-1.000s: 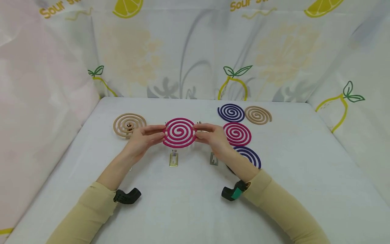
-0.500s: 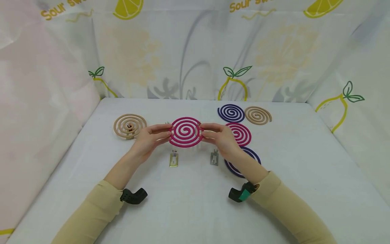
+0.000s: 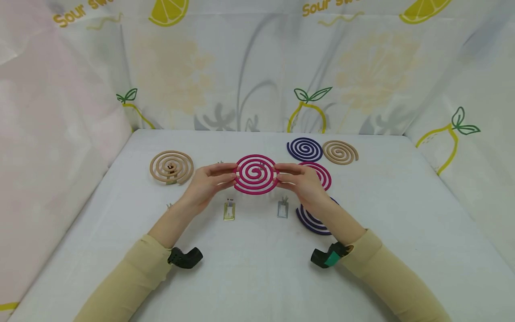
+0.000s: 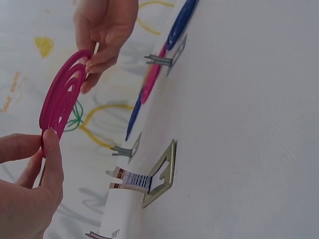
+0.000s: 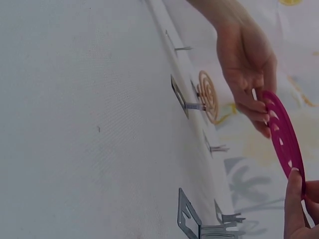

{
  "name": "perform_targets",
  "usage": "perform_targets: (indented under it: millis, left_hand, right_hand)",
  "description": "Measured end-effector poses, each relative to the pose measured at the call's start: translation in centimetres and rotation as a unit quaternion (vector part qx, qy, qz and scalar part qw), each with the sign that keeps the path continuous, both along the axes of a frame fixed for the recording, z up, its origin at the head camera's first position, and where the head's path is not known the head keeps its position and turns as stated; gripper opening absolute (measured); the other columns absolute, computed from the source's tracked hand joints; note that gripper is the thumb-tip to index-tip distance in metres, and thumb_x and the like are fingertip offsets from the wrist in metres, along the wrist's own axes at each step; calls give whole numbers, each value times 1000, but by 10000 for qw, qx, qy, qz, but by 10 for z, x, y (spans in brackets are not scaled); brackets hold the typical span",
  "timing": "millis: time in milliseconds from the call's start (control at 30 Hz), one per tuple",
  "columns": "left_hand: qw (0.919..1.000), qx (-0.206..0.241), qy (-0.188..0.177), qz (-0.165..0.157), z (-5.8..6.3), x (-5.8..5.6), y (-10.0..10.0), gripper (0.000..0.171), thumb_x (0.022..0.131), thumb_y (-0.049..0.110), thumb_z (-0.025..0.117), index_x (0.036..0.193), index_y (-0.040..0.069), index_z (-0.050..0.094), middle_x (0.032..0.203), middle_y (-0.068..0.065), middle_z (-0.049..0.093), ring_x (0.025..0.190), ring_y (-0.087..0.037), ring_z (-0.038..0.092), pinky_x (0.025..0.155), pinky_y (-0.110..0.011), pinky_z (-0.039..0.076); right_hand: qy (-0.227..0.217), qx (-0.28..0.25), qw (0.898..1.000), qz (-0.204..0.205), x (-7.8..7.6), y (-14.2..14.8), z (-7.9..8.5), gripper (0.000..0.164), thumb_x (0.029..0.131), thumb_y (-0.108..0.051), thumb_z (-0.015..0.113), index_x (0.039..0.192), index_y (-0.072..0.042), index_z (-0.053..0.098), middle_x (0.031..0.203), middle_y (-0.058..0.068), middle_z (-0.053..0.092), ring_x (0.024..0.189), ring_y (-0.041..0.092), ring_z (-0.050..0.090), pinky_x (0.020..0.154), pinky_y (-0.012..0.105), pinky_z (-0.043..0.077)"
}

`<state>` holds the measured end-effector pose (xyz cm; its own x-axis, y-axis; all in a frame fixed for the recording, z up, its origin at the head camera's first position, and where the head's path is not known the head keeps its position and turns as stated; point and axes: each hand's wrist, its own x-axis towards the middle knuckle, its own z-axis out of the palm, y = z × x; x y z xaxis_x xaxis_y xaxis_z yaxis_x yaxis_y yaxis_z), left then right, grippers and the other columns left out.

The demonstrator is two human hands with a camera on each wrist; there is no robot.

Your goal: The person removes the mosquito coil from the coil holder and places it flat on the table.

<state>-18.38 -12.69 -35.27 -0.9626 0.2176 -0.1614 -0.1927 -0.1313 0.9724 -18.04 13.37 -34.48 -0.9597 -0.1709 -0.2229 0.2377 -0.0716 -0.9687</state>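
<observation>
A pink mosquito coil hangs in the air above the table, its flat face toward the head camera. My left hand pinches its left edge between thumb and fingers, and my right hand pinches the opposite edge. Below the coil on the table stand a gold metal coil stand and a silver coil stand, each with upright prongs. Seen from the left wrist, the pink coil is well clear of the stands. Another stand shows partly behind the coil.
A tan coil sits raised on a stand at the left. On the right lie a purple coil, a tan coil, a second pink coil and a dark purple coil, the last two partly hidden by my right arm.
Both hands have moved to the right together, carrying the pink coil from above the gold stand to between the gold and silver stands. The grip looks the same.
</observation>
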Motion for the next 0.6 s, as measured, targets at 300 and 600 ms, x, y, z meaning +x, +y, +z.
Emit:
perform_targets:
  millis: [300,600]
  left_hand:
    - [10000,-35,24,-74,0,-3,16,41,97,0,59,137,-7,53,119,-5,64,95,-7,67,92,-25,57]
    - [9998,-107,-96,-110,0,-7,33,39,98,3,60,136,-3,57,131,-15,62,98,-10,67,95,-28,56]
  right_hand:
    - [68,-81,9999,-31,0,15,-2,38,99,-7,59,136,1,58,136,14,57,105,15,67,91,26,58]
    - [33,-151,9997,-180,0,31,-3,40,99,-5,59,138,2,56,135,13,58,101,13,67,91,26,58]
